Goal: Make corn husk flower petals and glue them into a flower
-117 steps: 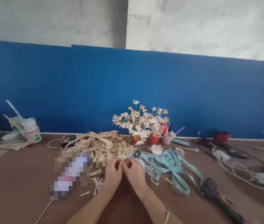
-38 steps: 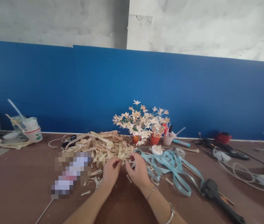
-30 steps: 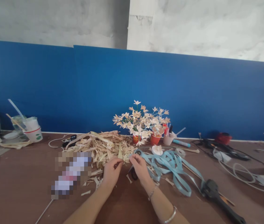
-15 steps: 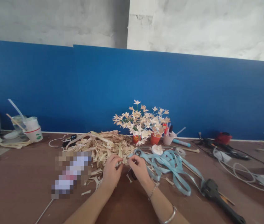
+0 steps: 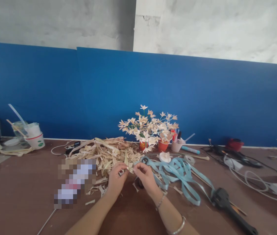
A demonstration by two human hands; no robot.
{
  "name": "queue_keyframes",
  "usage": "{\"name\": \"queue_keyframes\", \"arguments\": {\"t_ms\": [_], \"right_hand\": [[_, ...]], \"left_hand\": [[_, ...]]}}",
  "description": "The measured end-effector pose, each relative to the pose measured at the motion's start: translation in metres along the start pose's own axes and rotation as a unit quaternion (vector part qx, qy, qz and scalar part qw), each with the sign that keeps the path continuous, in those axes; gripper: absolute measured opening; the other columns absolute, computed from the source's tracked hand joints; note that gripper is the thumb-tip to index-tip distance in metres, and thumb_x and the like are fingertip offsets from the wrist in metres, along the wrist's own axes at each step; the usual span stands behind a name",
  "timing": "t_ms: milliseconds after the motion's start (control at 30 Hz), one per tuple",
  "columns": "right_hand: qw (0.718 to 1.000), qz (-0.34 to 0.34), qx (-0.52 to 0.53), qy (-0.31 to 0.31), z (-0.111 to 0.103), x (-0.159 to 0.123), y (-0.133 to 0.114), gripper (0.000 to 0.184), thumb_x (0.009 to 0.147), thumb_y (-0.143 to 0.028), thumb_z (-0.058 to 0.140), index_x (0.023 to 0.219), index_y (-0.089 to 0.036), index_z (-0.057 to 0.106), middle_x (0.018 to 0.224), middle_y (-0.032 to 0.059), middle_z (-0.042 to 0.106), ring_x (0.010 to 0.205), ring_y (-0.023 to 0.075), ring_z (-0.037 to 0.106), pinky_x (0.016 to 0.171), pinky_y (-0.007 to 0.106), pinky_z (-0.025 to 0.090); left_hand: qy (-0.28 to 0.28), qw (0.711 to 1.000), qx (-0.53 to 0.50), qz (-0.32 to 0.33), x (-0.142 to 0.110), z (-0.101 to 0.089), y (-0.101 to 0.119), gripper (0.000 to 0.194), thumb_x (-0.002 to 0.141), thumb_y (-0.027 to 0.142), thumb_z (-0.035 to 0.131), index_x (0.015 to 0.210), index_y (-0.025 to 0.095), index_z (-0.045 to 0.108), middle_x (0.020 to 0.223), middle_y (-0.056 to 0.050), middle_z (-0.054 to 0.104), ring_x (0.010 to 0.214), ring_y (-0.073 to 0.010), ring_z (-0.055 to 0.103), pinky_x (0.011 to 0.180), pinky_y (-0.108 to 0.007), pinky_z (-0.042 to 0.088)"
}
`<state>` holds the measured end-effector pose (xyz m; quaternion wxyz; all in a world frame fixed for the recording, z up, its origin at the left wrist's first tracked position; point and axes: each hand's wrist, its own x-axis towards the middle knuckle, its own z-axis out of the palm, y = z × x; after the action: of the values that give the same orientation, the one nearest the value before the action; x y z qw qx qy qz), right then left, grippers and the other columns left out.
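My left hand is closed in a pinch, its fingertips on a small pale piece of dried husk. From the other side my right hand, with a bracelet and a bangle on the arm, pinches at the same piece. The piece is small and partly hidden by the fingers. Just beyond both hands lies a heaped pile of dried husk strips. A dark looped handle shows partly under my right hand. Husk scraps are scattered near my left wrist.
Pale husk flowers stand behind, near an orange-red cup. Light-blue ribbon lies tangled at right, beside a black-handled tool. A blurred-out phone-like object sits left. White cups stand far left; cables run far right.
My hands were close together earlier, then parted slightly, the right fingers opening and closing again. Now both pinch at the small husk piece, which shows more clearly between them.
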<state>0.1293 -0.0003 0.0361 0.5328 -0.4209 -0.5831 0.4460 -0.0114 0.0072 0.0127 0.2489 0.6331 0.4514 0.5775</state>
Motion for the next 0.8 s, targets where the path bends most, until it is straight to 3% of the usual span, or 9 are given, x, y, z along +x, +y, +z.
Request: {"name": "queue_keyframes", "arguments": {"t_ms": [300, 433, 800], "right_hand": [[0.999, 0.024, 0.040, -0.001, -0.001, 0.001, 0.003, 0.028, 0.069, -0.043, 0.062, 0.060, -0.017, 0.054, 0.054, -0.0043, 0.045, 0.052, 0.0094, 0.038, 0.052, 0.022, 0.031], [0.997, 0.040, 0.056, -0.024, 0.000, 0.002, 0.008, 0.030, 0.072, -0.044, 0.059, 0.060, -0.016, 0.057, 0.058, -0.0013, 0.053, 0.058, 0.0118, 0.045, 0.056, 0.023, 0.034], [0.983, 0.131, 0.122, -0.045, 0.011, -0.004, -0.004, 0.024, 0.060, -0.034, 0.068, 0.054, -0.016, 0.053, 0.052, -0.0019, 0.056, 0.049, 0.0093, 0.046, 0.051, 0.021, 0.034]], "left_hand": [[0.017, 1.000, -0.015, -0.009, 0.000, 0.000, 0.001, 0.008, 0.065, 0.021, 0.056, 0.060, 0.018, 0.062, 0.076, -0.003, 0.062, 0.071, -0.0170, 0.058, 0.062, -0.027, 0.045], [0.050, 0.999, 0.014, -0.004, 0.001, -0.002, 0.000, 0.007, 0.066, 0.021, 0.057, 0.061, 0.018, 0.061, 0.076, -0.004, 0.062, 0.073, -0.0183, 0.058, 0.066, -0.030, 0.046], [0.071, 0.993, 0.081, 0.054, -0.001, -0.002, -0.001, 0.009, 0.068, 0.018, 0.054, 0.061, 0.018, 0.061, 0.072, -0.004, 0.062, 0.073, -0.0193, 0.058, 0.069, -0.032, 0.047]]}}
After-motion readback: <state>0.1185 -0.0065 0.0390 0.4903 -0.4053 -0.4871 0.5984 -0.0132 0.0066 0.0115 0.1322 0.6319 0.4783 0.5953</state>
